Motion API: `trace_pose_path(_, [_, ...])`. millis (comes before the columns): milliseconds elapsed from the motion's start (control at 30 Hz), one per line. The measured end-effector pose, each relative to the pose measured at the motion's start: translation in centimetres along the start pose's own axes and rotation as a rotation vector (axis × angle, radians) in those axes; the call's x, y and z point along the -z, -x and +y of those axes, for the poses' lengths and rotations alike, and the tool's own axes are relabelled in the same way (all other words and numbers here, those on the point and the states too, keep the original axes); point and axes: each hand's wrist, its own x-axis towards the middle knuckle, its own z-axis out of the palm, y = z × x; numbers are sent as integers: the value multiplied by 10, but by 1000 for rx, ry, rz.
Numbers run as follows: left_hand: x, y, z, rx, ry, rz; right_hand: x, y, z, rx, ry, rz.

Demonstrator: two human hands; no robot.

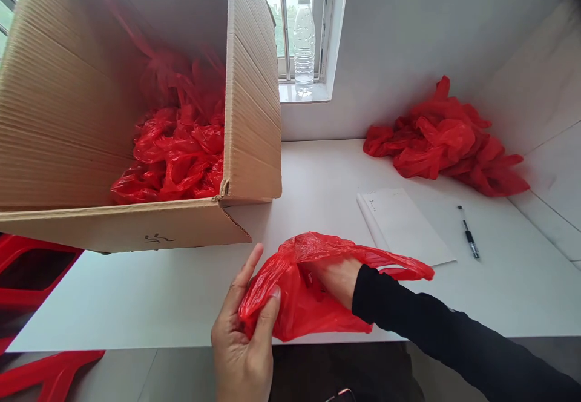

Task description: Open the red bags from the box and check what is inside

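Observation:
A thin red plastic bag is held over the front edge of the white table. My left hand grips the bag's left side, its thumb pressing the film against the fingers while the index finger points up. Inside the bag's mouth is my right hand, with only its wrist and back showing below a black sleeve; its fingers are hidden by the red film. One handle of the bag stretches out to the right past the wrist.
An open cardboard box holding crumpled red bags stands at the left. More red bags lie by the wall. A notepad and a pen lie right. A water bottle stands on the windowsill; red stools are lower left.

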Motion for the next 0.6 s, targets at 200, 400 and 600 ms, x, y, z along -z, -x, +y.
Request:
trace_pose_path(200, [-2,2,2,27,-6,54,-10,13,-1,25,273,-64])
trace_pose_path(400, [-3,1,1,9,-3,26,-15,16,1,-27,399,-39])
trace_pose_path(600, [-3,3,1,17,16,28,-12,11,-2,-41,359,16])
